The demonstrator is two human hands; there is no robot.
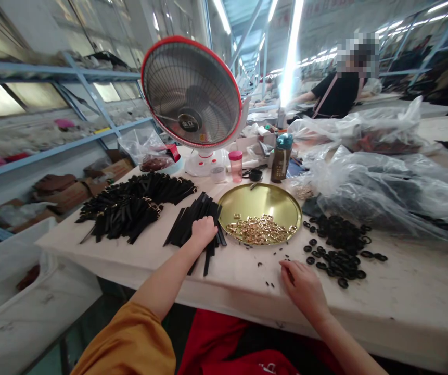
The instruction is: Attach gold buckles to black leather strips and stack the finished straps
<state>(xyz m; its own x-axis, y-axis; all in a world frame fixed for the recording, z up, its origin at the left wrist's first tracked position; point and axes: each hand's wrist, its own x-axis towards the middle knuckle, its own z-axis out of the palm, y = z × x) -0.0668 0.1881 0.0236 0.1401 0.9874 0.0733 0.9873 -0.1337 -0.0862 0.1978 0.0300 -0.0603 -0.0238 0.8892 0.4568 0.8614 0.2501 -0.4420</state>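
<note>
Closest to us, the right hand (304,286) lies low on the counter (403,307), palm down, fingers stretched toward a scatter of small black bits (270,260). Whether its grip has closed on one, I cannot tell; the fingertips are hidden from here. Across from it, the left hand (204,232) sits knuckles-up on a fan of plain strips (190,219), and its grip looks curled shut over their near ends.

Between and just beyond the hands, the gold tray (247,195) holds a good heap of buckles (258,229) along its near side, so by my reckoning there is plenty of hardware unused. To the right, a loose spread of black rings (341,250) lies on the counter, also far from used up.

Left of the plain strips sits the bigger pile, strips with gold fittings (130,205), stacked thick. I'd say that is the finished lot, and it outweighs the plain ones under the left hand. A fair share looks done, with a smaller bundle and lots of buckles and rings to go.

Further back, a pink cup (235,165) and a brown bottle (281,158) stand near the base of a red-rimmed fan (192,94). Clear plastic bags (383,187) of dark stuff slump along the right. At the far end another person (336,91) in black works at a separate counter, and blue shelves (52,151) run down the left wall.
</note>
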